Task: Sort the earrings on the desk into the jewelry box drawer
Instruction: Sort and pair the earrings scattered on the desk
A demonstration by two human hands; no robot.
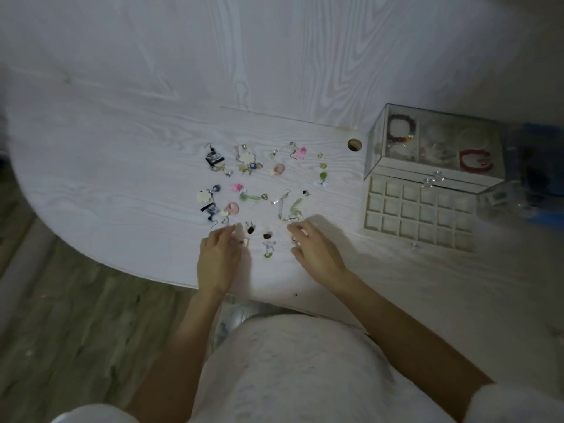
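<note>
Several small earrings (253, 184) lie scattered over the middle of the white desk (122, 166): pink, green, black and cream pieces. Right of them stands a glass-topped jewelry box (433, 148) with its gridded cream drawer (419, 215) pulled out, its compartments showing nothing inside. My left hand (218, 257) rests on the desk at the pile's near edge, fingers loosely bent, holding nothing I can see. My right hand (316, 251) lies near the green and clear earrings (291, 210), fingers relaxed. Between the hands sit two small black earrings (259, 232) and a green one (268, 250).
A round cable hole (354, 144) sits in the desk left of the box. Bracelets lie under the box's glass lid (399, 131). A dark blurred object (537, 172) stands right of the box. The curved desk edge runs at lower left, with wooden floor (61, 315) below.
</note>
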